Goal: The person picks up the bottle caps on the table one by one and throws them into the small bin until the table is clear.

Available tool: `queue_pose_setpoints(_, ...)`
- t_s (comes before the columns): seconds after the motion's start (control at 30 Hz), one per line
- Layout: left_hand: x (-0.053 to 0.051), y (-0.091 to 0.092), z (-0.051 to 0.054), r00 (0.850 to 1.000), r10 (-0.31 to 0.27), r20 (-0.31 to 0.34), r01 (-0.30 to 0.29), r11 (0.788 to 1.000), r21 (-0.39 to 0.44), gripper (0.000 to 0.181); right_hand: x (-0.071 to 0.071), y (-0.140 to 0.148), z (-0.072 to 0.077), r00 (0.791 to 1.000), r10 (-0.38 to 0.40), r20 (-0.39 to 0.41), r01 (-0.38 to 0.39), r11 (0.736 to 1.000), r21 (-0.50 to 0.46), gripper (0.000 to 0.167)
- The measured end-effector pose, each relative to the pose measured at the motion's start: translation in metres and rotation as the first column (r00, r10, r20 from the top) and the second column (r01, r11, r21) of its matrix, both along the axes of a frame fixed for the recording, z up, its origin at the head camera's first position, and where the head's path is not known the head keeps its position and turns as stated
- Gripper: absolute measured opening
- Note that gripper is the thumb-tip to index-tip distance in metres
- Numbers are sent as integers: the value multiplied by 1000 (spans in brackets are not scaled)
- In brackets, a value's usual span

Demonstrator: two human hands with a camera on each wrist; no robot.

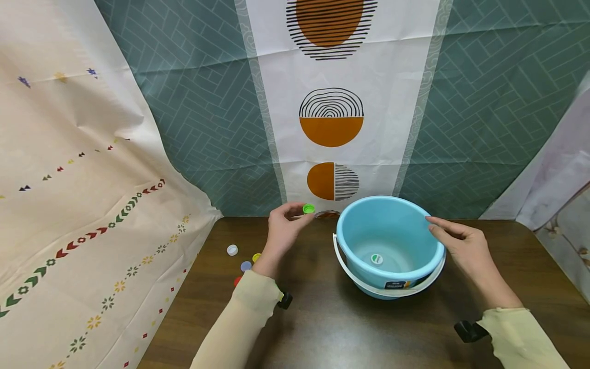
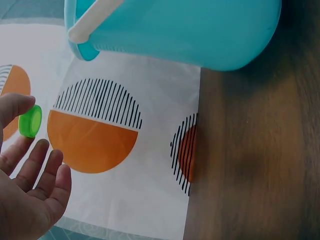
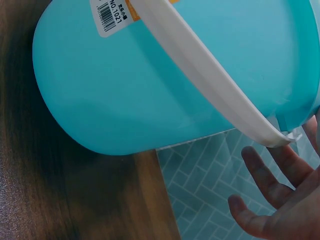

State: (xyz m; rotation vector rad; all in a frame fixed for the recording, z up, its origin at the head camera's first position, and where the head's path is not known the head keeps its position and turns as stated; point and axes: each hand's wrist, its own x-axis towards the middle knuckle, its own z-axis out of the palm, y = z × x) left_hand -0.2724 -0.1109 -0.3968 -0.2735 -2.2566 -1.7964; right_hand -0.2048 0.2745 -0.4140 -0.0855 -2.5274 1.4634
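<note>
Between thumb and index finger, my left hand pinches a small green bottle cap, held up left of a light blue bucket. The left wrist view shows that cap at the fingertips, with the other fingers loosely bent. The bucket stands upright, its white handle lowered toward the near side. At the bucket's right rim, my right hand grips the edge with thumb and fingers. In the right wrist view, the fingers lie by the handle's joint; the thumb's contact is out of frame.
Left of my left forearm lie a white cap, a yellow cap, a lavender cap and a partly hidden red cap. A round label shows on the bucket's floor. Patterned cloth hangs behind the brown table.
</note>
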Motion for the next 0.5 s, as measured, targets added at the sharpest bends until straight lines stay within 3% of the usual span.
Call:
queue_pose_setpoints(0.2,0,8,3,1000,1,-4,-1,1000,-18,31,-1,0,1,1000,-5,-2,5,1000,-2,45)
queue_pose_setpoints(0.5,22,24,32,998,-63,8,64,997,-45,31,-2,3,-2,1000,-6,17,6,1000,0,47)
